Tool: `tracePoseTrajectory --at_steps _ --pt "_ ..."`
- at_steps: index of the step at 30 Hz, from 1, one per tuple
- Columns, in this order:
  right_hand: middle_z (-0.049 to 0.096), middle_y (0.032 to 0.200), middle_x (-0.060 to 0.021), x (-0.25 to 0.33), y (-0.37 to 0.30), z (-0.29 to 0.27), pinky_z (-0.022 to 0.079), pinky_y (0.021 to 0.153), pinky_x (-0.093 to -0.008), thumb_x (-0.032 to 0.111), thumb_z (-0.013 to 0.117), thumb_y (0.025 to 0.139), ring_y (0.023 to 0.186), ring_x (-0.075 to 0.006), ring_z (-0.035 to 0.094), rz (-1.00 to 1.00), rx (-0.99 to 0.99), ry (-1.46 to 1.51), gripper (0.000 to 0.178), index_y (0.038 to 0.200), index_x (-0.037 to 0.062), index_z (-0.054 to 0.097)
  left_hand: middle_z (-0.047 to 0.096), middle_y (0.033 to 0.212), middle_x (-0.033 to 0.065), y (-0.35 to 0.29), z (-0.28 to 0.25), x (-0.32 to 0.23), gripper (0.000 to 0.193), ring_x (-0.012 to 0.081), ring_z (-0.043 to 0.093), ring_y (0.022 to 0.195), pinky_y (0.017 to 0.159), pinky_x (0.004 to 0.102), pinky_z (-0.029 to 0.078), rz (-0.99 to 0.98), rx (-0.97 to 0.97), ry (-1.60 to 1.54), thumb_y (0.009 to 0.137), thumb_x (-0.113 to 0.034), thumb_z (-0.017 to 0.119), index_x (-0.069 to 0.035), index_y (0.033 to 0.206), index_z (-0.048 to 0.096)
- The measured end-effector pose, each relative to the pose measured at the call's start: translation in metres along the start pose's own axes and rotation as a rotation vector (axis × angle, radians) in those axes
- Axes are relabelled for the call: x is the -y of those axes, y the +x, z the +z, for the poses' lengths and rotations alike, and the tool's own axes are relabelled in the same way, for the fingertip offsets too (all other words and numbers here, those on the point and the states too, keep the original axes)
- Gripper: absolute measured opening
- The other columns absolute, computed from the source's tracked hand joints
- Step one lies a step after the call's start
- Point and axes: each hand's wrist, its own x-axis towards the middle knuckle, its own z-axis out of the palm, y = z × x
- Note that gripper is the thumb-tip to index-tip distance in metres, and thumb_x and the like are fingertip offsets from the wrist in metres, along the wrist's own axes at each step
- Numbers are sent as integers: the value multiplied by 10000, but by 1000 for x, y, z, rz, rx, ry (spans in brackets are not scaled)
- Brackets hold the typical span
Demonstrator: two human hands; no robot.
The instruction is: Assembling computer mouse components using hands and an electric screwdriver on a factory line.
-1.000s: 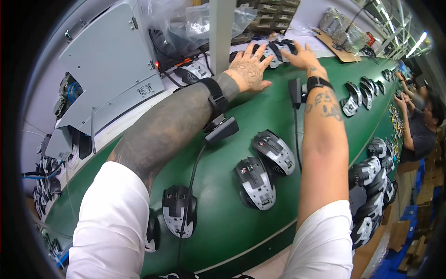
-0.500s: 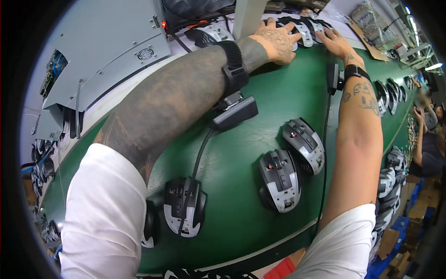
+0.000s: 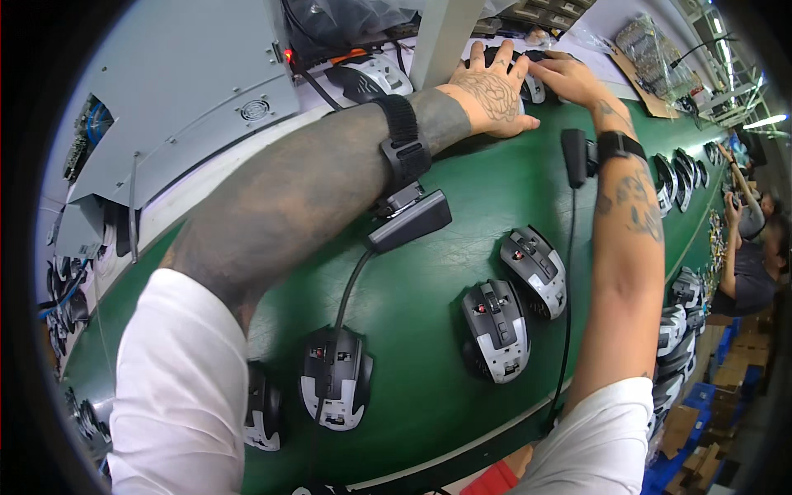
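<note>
At the far edge of the green bench, my left hand [image 3: 493,92] lies with fingers spread over a row of partly assembled computer mice. My right hand [image 3: 569,81] reaches in from the right, fingers stretched leftward across the same row, touching a grey-and-black mouse [image 3: 535,89]. Both hands hide most of that row. Nearer to me lie two mice side by side, one [image 3: 497,330] slightly in front of the other [image 3: 536,271]. Another mouse [image 3: 333,379] sits left of them under a cable, and one more [image 3: 263,408] is partly covered by my left sleeve.
A grey metal case [image 3: 190,99] stands at the left rear. Beside the white post [image 3: 445,41] rests another mouse [image 3: 370,77]. Boxy cabled devices [image 3: 410,221] are strapped to both my wrists. More mice [image 3: 681,177] line the right side, where other people sit.
My right hand has moved left, onto the row and close to my left hand, covering mice seen before. My left hand has stayed spread, shifting slightly.
</note>
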Motion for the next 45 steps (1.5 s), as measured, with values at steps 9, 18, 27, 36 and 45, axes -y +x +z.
tracePoseTrajectory --at_steps 9,18,27,36,45 --pt "388 1368 -209 -59 9 22 324 1031 -402 500 488 833 1222 -375 412 361 -221 -147 546 1305 227 471 389 1362 144 -13 -27 -19 707 345 410 1207 999 462 341 209 248 -42 733 -581 595 -156 1286 482" --pt "530 1223 -196 -56 -21 10 337 1016 -402 503 494 841 1198 -353 443 410 -93 -71 505 1228 185 556 298 1414 183 -7 -4 -12 783 439 285 1275 1034 510 284 41 -59 -18 756 -592 565 -136 1359 360" --pt "362 1365 -252 -17 -66 18 310 1043 -399 702 513 718 1280 -367 348 360 -106 255 745 1277 209 513 426 1311 157 -32 -9 -16 600 333 413 1210 1009 407 351 332 108 -283 757 -499 626 -123 1213 520" --pt "247 1457 -183 98 -98 -18 250 1072 -470 810 407 676 1337 -389 232 557 131 171 877 1368 272 386 510 1165 129 -80 -61 7 423 287 522 1073 919 356 421 348 223 -390 780 -414 657 -97 1053 598" --pt "193 1475 -182 153 -123 -17 288 1028 -551 797 467 654 1324 -437 228 573 165 232 920 1386 249 358 459 1224 134 -142 -78 -1 355 314 487 1106 941 367 411 286 223 -366 800 -297 659 -96 1063 531"
